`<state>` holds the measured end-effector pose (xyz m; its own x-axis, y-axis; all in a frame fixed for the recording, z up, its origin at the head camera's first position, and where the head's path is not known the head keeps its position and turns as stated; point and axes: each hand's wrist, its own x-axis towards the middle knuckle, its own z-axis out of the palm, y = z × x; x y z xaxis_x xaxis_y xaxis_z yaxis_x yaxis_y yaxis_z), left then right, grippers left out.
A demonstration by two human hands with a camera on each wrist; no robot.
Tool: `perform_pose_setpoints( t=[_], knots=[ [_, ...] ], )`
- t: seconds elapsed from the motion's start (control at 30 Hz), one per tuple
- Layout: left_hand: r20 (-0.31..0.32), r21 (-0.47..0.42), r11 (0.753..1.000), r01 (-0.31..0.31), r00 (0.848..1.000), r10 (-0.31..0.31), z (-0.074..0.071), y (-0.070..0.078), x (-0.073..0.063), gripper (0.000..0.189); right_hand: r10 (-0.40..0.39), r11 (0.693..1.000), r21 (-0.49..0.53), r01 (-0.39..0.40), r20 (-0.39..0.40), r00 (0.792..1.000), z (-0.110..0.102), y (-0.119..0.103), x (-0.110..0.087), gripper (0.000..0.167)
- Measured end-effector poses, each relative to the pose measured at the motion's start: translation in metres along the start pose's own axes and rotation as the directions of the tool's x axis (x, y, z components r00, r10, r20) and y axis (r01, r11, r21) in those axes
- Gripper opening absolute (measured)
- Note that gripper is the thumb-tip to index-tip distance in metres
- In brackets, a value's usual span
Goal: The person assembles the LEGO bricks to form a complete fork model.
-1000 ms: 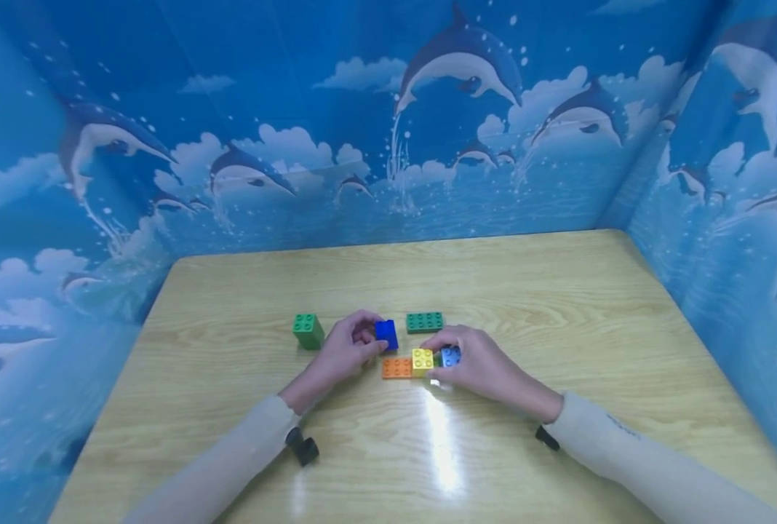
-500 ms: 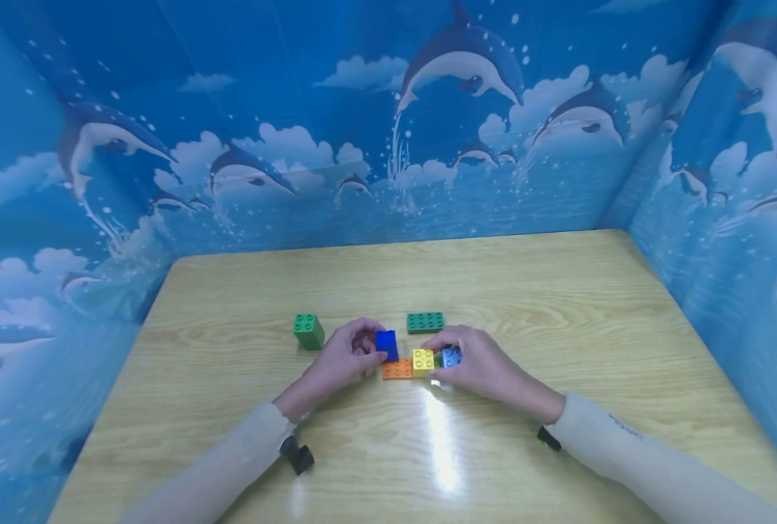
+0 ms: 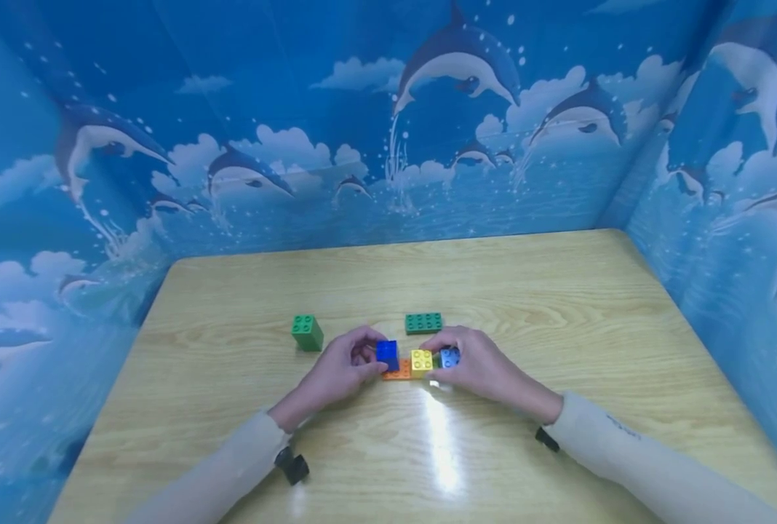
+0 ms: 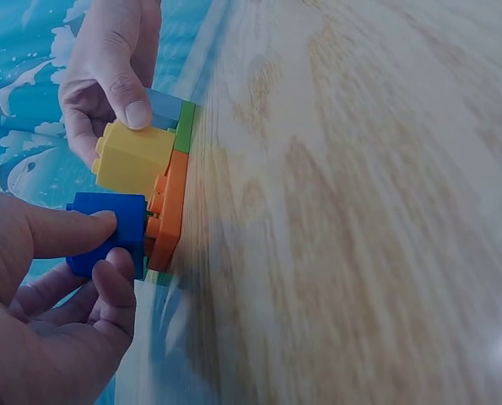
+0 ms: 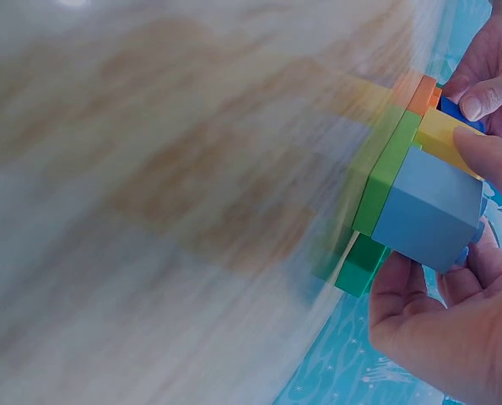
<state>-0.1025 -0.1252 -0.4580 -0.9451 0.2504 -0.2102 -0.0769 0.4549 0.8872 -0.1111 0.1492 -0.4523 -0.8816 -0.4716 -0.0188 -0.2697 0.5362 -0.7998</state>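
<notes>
My left hand [image 3: 345, 364] pinches a dark blue toy brick [image 3: 387, 354] between thumb and fingers. The brick is over the left end of a flat orange brick [image 3: 396, 374]; in the left wrist view orange studs show beside it, and I cannot tell whether they touch. With thumb and fingers, my right hand [image 3: 480, 364] grips a yellow brick [image 3: 421, 362], which sits across the joint between the orange brick and a flat light green brick [image 5: 385, 181]. A light blue brick [image 5: 428, 207] stands on the light green one, partly under the right hand in the head view.
A flat dark green brick [image 3: 423, 323] lies just behind the row. To the left stands a tall green brick [image 3: 307, 333]. The wooden table [image 3: 526, 284] ends at a dolphin-print curtain [image 3: 336, 189] at the back and sides.
My left hand has brought the dark blue brick nearer to me, from behind the orange brick to above its left end, and tilted it. The right hand has stayed in place.
</notes>
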Motion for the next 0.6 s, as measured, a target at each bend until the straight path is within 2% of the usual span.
perform_pose_setpoints(
  t=[0.37, 0.6],
  knots=[
    [0.023, 0.048, 0.994, -0.095, 0.995, 0.094, -0.0015, -0.0031, -0.007, 0.034, 0.002, 1.0, 0.003, -0.002, -0.006, 1.0, 0.0002, 0.0009, -0.0009, 0.04],
    [0.027, 0.092, 0.989, -0.115, 0.993, 0.113, -0.0009, -0.0027, -0.0095, 0.033, -0.003, 1.0, -0.009, 0.003, -0.006, 1.0, 0.0009, 0.0014, -0.0003, 0.04]
  ],
)
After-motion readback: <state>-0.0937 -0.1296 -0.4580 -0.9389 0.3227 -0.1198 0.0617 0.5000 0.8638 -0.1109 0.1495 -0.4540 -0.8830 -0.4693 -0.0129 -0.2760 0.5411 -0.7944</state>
